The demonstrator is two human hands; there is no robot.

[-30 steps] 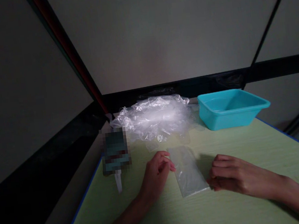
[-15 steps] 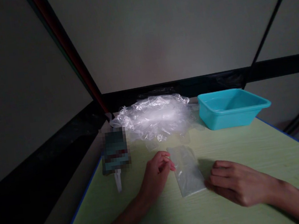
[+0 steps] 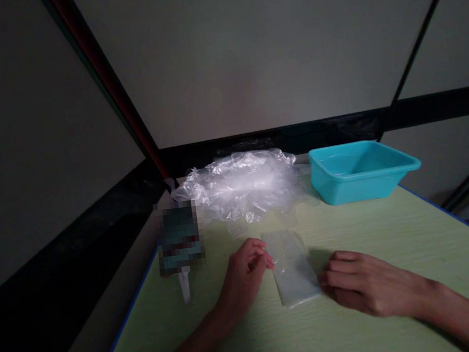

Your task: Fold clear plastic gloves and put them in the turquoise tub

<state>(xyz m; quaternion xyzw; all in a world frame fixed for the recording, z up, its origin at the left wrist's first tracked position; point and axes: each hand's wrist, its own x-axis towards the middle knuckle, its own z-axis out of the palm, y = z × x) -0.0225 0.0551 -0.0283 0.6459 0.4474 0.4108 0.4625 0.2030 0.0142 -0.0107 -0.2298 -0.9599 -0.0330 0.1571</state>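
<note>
A flat clear plastic bag point(image 3: 294, 271) lies on the table between my hands. My left hand point(image 3: 249, 267) is at its left edge, fingers loosely curled with a gap between thumb and fingers, the tips touching or almost touching the plastic. At the bag's lower right corner is my right hand point(image 3: 365, 284), its fingers bent together and closed on that corner. The back of the hand hides the right thumb. Behind the bag spreads a heap of crumpled clear plastic bags point(image 3: 244, 186).
A turquoise plastic basin point(image 3: 360, 184) stands at the back right of the pale green table point(image 3: 253, 338). A pixelated dark green item point(image 3: 179, 239) with a white strip point(image 3: 184, 283) is near the left edge. Pale panels point(image 3: 246, 56) rise behind the table.
The bag's lower right corner and my right hand have shifted very slightly up. My left hand stays almost where it was.
</note>
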